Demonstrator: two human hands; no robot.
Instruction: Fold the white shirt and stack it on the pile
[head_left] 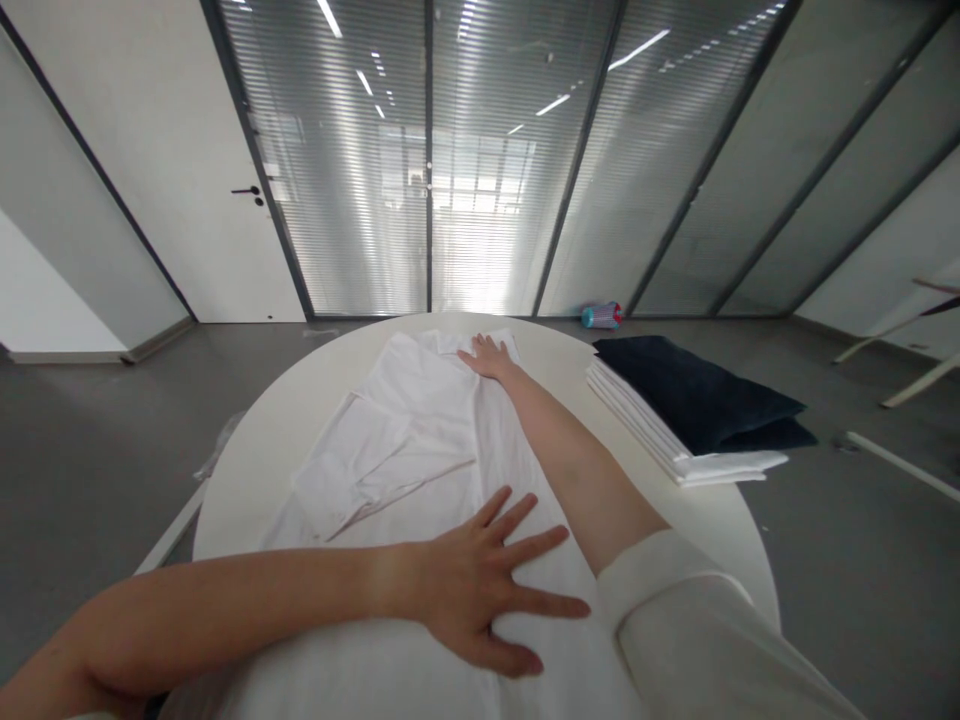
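A white shirt (420,420) lies spread over the round table, its collar end at the far side and one sleeve laid across the body on the left. Fingers spread wide, my left hand (480,585) rests flat on the near part of the shirt. My right hand (487,358) reaches to the far end and lies with stretched fingers on the cloth by the collar. Neither hand grips anything. My forearms cover parts of the shirt.
On the right of the white table (247,470) sits a stack of folded white cloth (720,468) topped by a folded dark navy cloth (682,390). A blue and red item (602,316) lies on the floor by the glass partition. A door (187,180) stands at left.
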